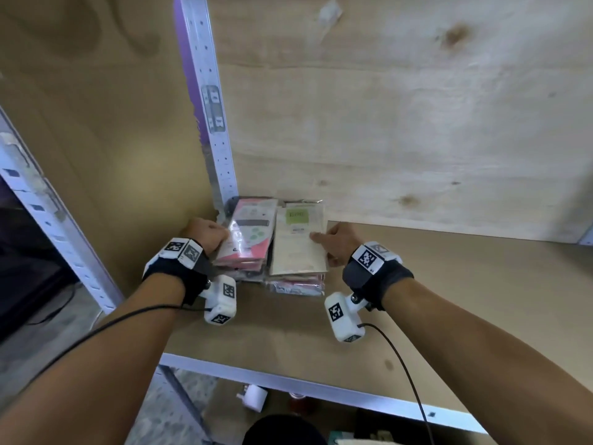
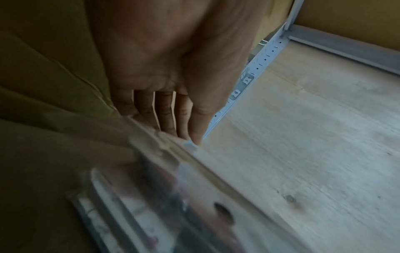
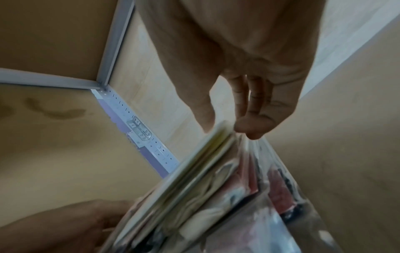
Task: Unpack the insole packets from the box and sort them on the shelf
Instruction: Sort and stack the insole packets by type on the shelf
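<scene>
Two stacks of insole packets sit side by side in the back left corner of the shelf board (image 1: 417, 300). A pink packet (image 1: 252, 232) tops the left stack and a beige packet (image 1: 300, 245) with a green label tops the right one. My left hand (image 1: 207, 234) lies against the left side of the pink stack (image 2: 173, 196), with its fingers (image 2: 164, 113) straight along the edge. At the right edge of the other stack, my right hand (image 1: 333, 242) pinches the top beige packets (image 3: 194, 171), thumb (image 3: 203, 116) on top and fingers curled at the side.
A perforated metal post (image 1: 211, 107) stands just behind the stacks. A brown side panel closes the left and a plywood panel (image 1: 417, 123) the back. The shelf's metal front rail (image 1: 288, 380) runs below my wrists. A white object (image 1: 253, 398) lies under the shelf.
</scene>
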### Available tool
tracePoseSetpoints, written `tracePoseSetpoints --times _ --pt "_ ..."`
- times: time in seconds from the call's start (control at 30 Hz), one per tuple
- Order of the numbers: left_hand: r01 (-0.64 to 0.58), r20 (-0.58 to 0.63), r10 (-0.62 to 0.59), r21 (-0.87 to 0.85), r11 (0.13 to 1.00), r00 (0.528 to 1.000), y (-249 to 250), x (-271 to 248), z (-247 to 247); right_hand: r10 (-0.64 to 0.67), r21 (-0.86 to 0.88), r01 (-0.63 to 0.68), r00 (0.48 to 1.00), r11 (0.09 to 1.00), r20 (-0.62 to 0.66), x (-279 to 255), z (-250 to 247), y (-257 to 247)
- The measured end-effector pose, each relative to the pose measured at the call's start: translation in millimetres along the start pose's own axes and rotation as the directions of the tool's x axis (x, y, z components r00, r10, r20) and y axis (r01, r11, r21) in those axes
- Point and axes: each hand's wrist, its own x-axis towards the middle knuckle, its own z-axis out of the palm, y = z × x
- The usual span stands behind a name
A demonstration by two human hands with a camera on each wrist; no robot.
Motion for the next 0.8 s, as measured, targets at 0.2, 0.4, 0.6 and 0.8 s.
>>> tracePoseSetpoints --times 0.2,0.4,0.6,0.8 --pt "-0.081 0.117 0.079 0.009 0.997 0.990 13 -14 -4 0.010 -0.024 -0.009 1.000 1.000 0.004 -3 11 6" --pt "-0.161 0.078 0.146 0.237 0.958 0.986 38 -50 -8 0.053 -0.091 -0.057 0.998 0.994 -0.045 -20 -6 16" --pt "-0.254 -0.020 0.269 0.266 0.930 0.963 75 -96 10 0.113 -0.097 -0.117 0.993 0.988 -0.041 -43 -52 43" --pt "-0.414 0.129 0.407 0.025 0.910 0.904 118 -141 67 0.015 0.103 -0.015 1.000 0.995 0.000 -80 -102 77"
